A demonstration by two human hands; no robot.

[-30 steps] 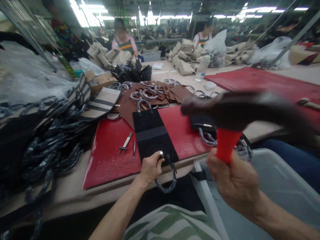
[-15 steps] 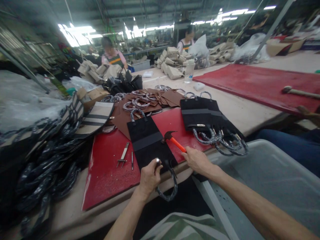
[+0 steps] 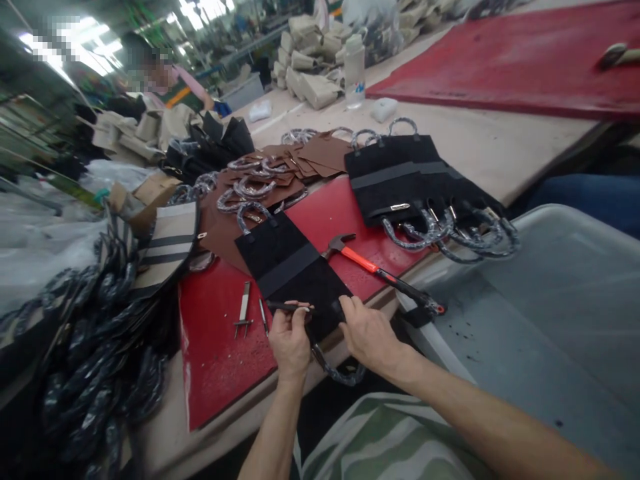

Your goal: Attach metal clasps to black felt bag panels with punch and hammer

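A black bag panel [image 3: 300, 273] lies slanted on the red board [image 3: 215, 373], with plastic-wrapped handles at its far and near ends. My left hand [image 3: 291, 343] is closed on a dark rod-shaped tool [image 3: 285, 306], held nearly level over the panel; its exact kind is unclear. My right hand [image 3: 367, 333] has its fingers curled at the panel's near right edge, gripping it. Beyond that hand a claw hammer [image 3: 361, 260] with an orange and black handle rests untouched, its head beside the panel. A pronged metal tool [image 3: 243, 310] and a thin metal rod [image 3: 263, 316] lie to the left.
Black bag panels [image 3: 400, 170] are stacked at right, brown panels [image 3: 285, 170] behind. Wrapped handles and dark panels [image 3: 95, 333] heap at left. A grey bin [image 3: 530, 320] stands at the near right. A bottle [image 3: 355, 73] stands farther back; a person [image 3: 175, 87] works beyond.
My right hand has let go of the hammer, now lying down, and moved to the panel's edge. The tool in my left hand has tipped from end-on to nearly level. The view has shifted.
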